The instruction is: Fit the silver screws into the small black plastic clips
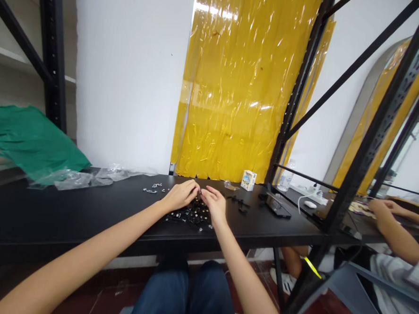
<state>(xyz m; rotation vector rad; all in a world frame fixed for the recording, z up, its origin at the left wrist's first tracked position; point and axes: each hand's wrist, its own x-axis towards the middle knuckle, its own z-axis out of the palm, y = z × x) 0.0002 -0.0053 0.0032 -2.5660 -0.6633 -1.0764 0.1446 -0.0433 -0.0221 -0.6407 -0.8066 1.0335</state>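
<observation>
My left hand [182, 194] and my right hand [214, 203] meet over a black table [120, 218], their fingertips almost touching. Both are closed in a pinch around something small and dark that is too tiny to name. Below them lies a pile of small black pieces with shiny clear or silvery bits [191, 216], partly covered by the hands. A few silvery bits [153, 187] are scattered to the left of my left hand. Some loose black pieces [241, 202] rest to the right of my right hand.
Clear plastic bags [98, 176] and a green sheet [33, 141] are at the left. A small white box [248, 180] and a dark phone [278, 206] lie to the right. Black rack posts [371, 124] rise beside a co-worker's arm [396, 230].
</observation>
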